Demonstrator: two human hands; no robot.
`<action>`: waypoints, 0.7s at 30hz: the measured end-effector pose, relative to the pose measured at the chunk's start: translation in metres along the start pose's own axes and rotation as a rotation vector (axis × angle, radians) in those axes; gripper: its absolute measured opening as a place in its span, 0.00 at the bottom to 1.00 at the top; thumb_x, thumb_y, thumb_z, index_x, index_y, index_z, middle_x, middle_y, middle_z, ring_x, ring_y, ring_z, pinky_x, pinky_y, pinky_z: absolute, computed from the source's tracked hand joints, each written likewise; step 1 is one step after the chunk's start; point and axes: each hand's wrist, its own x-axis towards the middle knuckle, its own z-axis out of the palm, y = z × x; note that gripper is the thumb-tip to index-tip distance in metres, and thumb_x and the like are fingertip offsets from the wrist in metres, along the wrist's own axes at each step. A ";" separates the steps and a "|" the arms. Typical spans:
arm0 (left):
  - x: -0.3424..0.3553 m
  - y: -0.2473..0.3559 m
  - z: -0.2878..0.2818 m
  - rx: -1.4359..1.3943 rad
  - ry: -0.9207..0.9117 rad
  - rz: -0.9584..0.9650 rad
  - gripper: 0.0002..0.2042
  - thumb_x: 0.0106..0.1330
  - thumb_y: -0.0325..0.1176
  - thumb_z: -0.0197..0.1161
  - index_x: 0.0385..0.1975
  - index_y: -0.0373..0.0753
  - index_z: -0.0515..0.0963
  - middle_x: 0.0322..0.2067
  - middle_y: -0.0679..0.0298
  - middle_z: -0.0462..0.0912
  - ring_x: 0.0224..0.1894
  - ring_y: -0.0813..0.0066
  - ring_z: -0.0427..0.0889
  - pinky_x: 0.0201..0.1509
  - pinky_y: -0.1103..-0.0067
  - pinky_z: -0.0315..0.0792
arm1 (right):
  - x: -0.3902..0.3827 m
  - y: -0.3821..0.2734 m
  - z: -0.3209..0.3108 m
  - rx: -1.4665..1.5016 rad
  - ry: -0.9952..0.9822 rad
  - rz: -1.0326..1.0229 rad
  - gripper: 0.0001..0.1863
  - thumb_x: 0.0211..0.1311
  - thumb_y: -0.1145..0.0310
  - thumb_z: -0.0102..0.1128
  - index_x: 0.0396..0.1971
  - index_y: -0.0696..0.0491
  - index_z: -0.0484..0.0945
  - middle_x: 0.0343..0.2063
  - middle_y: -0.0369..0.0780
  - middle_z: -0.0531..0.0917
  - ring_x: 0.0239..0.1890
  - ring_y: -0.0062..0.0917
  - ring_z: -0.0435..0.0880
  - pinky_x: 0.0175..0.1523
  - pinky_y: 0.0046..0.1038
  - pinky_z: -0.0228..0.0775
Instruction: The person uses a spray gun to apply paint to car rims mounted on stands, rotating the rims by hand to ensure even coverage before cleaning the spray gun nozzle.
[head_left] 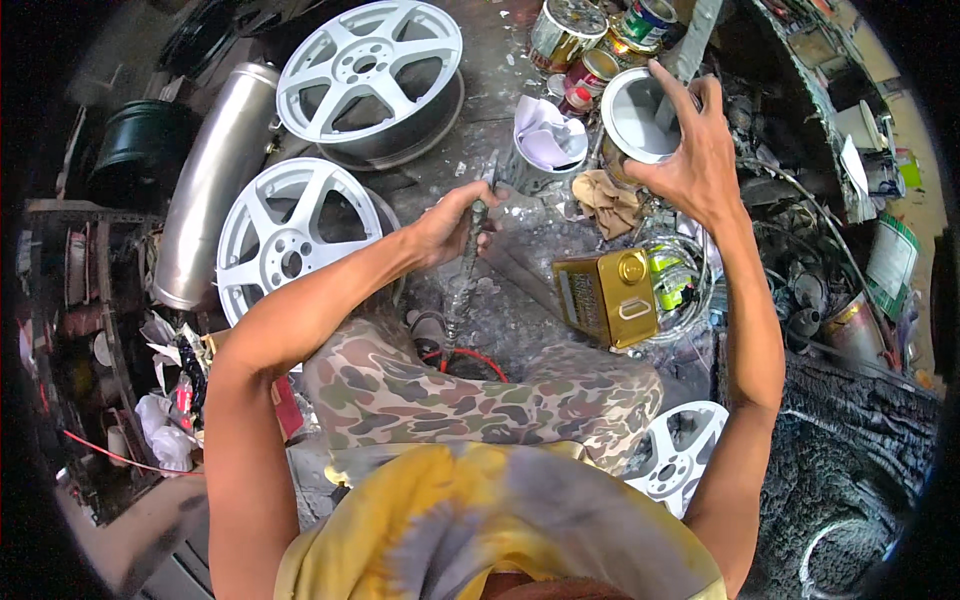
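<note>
My left hand (455,225) is closed around the handle of a paint-crusted spray gun (468,265), whose lower end meets a red hose (480,358). Just right of its tip is a white cup (540,178) with crumpled pale purple paper (548,135) in its mouth; whether cup and gun are joined I cannot tell. My right hand (690,155) grips a paint can (612,158) by its rim, thumb on the near side, fingers spread over the far right. Pale grey paint (632,115) shows inside. A grey-coated stick (692,45) leans out of the can beside my fingers.
Two white alloy wheels (365,65) lie on the left, with a silver cylinder (215,190) beyond them. Another wheel (675,465) lies by my right elbow. A gold rectangular can (608,297), brown crumpled paper (607,203) and several used paint cans (566,35) crowd the right side.
</note>
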 end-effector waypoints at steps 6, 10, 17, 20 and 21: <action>-0.002 0.002 0.009 0.053 0.004 -0.017 0.24 0.62 0.44 0.57 0.58 0.46 0.73 0.36 0.62 0.75 0.26 0.75 0.71 0.35 0.75 0.68 | 0.004 -0.021 -0.015 -0.094 -0.021 -0.044 0.56 0.29 0.62 0.82 0.69 0.45 0.70 0.54 0.51 0.70 0.56 0.50 0.75 0.60 0.45 0.69; -0.003 0.002 0.009 0.052 -0.023 -0.017 0.24 0.62 0.45 0.58 0.59 0.46 0.73 0.36 0.63 0.76 0.26 0.76 0.71 0.34 0.75 0.68 | 0.008 -0.031 -0.016 -0.161 -0.041 -0.092 0.56 0.29 0.62 0.83 0.70 0.45 0.69 0.55 0.49 0.70 0.57 0.47 0.74 0.62 0.44 0.68; -0.008 0.003 0.012 0.048 -0.045 -0.017 0.24 0.62 0.49 0.61 0.55 0.46 0.71 0.34 0.65 0.72 0.26 0.78 0.69 0.35 0.75 0.65 | 0.012 -0.036 -0.008 -0.248 -0.037 -0.173 0.58 0.28 0.64 0.85 0.70 0.47 0.68 0.54 0.46 0.71 0.58 0.44 0.74 0.63 0.45 0.65; -0.006 0.003 0.012 0.046 -0.049 -0.011 0.24 0.61 0.48 0.61 0.55 0.45 0.71 0.34 0.65 0.71 0.26 0.78 0.69 0.35 0.74 0.66 | 0.013 -0.039 -0.007 -0.286 -0.049 -0.186 0.58 0.27 0.64 0.86 0.69 0.48 0.69 0.54 0.46 0.71 0.58 0.44 0.73 0.64 0.46 0.64; -0.005 0.003 0.011 0.045 -0.050 -0.011 0.24 0.61 0.48 0.61 0.56 0.45 0.71 0.34 0.65 0.71 0.26 0.78 0.69 0.35 0.74 0.66 | 0.014 -0.041 -0.006 -0.301 -0.054 -0.188 0.58 0.27 0.65 0.86 0.69 0.48 0.69 0.54 0.45 0.71 0.59 0.43 0.73 0.65 0.46 0.64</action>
